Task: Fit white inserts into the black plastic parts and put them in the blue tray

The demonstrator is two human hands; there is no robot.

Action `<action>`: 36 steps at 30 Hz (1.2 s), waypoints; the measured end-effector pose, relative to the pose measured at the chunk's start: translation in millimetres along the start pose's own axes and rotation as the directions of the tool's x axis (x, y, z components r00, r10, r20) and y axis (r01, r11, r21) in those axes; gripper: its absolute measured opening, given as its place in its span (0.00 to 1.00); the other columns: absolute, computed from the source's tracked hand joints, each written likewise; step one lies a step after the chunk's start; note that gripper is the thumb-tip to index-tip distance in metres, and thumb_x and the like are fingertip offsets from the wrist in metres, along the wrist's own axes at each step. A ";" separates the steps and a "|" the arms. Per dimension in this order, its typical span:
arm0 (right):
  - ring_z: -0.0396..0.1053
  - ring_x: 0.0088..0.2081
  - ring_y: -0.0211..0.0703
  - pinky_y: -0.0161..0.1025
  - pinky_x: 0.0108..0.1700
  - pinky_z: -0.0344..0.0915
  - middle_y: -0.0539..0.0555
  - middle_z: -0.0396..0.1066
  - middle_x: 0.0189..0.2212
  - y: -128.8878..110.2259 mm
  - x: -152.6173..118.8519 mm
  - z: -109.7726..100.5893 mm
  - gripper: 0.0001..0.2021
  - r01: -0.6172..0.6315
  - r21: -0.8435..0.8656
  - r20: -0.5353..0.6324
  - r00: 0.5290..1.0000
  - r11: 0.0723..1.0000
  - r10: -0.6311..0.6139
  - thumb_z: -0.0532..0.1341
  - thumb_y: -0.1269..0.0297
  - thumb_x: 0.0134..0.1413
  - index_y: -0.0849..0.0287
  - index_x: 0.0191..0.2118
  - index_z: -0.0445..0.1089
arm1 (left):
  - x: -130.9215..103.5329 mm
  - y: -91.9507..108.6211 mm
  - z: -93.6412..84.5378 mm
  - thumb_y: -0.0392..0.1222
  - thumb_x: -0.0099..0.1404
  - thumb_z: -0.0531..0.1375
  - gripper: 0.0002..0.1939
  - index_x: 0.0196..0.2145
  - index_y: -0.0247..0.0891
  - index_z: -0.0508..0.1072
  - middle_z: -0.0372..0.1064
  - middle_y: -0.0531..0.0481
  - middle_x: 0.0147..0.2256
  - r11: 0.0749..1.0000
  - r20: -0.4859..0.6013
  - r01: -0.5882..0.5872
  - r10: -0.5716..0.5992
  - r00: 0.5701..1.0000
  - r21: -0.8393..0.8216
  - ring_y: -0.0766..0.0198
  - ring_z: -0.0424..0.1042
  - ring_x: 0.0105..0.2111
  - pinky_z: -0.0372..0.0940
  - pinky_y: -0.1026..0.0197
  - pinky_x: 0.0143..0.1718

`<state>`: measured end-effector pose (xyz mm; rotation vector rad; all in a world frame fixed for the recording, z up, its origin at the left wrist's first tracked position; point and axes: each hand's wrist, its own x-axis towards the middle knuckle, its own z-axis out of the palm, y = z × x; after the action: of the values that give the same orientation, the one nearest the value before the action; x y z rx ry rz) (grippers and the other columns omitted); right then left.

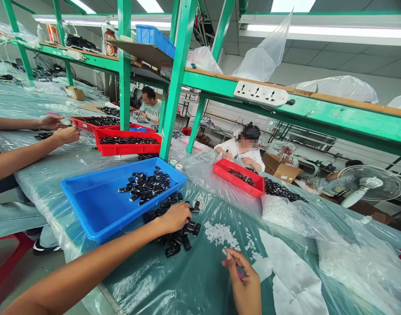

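Note:
My left hand (176,217) is over a pile of small black plastic parts (174,245), its fingers curled down among them. Whatever those fingers grip is hidden from me. My right hand (244,280) is closed in a pinch around a slim pink tool (238,274), mostly covered by the fingers. Just beyond that hand, small white pieces (221,234) are scattered on the plastic-covered table. A blue tray (102,197) with more black parts in its right end stands behind my left forearm.
Red trays (131,149) of black parts stand behind the blue one. At left are a co-worker's hands (67,133). Another red tray (238,173) lies before a person across the table. White sheets (295,280) and plastic bags (360,262) lie at right. A green post (177,83) rises behind the blue tray.

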<state>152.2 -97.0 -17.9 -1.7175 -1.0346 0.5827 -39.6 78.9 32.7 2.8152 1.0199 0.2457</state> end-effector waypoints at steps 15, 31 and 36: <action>0.71 0.35 0.46 0.35 0.27 0.65 0.56 0.73 0.35 4.5 -1.2 -7.9 0.16 0.261 -0.191 -0.063 0.959 0.946 -0.277 0.54 0.52 0.56 0.54 0.42 0.72 | 23.8 15.4 19.8 0.36 0.58 0.58 0.07 0.35 0.37 0.73 0.71 0.44 0.37 0.878 -0.027 0.043 -0.064 0.998 -0.476 0.52 0.69 0.41 0.60 0.60 0.37; 0.63 0.48 0.61 0.48 0.41 0.60 0.60 0.65 0.50 13.3 31.1 -81.4 0.50 -0.060 -0.330 -0.322 0.945 0.942 -0.052 0.65 0.43 0.31 0.53 0.63 0.48 | 15.3 48.8 25.0 0.53 0.58 0.61 0.26 0.47 0.30 0.70 0.73 0.38 0.37 -0.222 0.193 0.203 0.065 0.979 -0.954 0.64 0.74 0.28 0.68 0.62 0.33; 0.66 0.45 0.62 0.47 0.38 0.62 0.62 0.70 0.41 50.4 36.5 -92.0 0.41 -0.129 -0.302 -0.233 0.971 0.944 0.058 0.65 0.47 0.28 0.59 0.53 0.62 | 14.8 48.3 30.5 0.46 0.57 0.64 0.22 0.46 0.30 0.70 0.73 0.39 0.37 -0.297 0.208 0.222 0.078 0.975 -0.929 0.61 0.75 0.32 0.69 0.60 0.36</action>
<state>260.7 -119.1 -26.3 -2.0702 -0.9253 0.2840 7.7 49.5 13.3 1.0178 0.3899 0.4845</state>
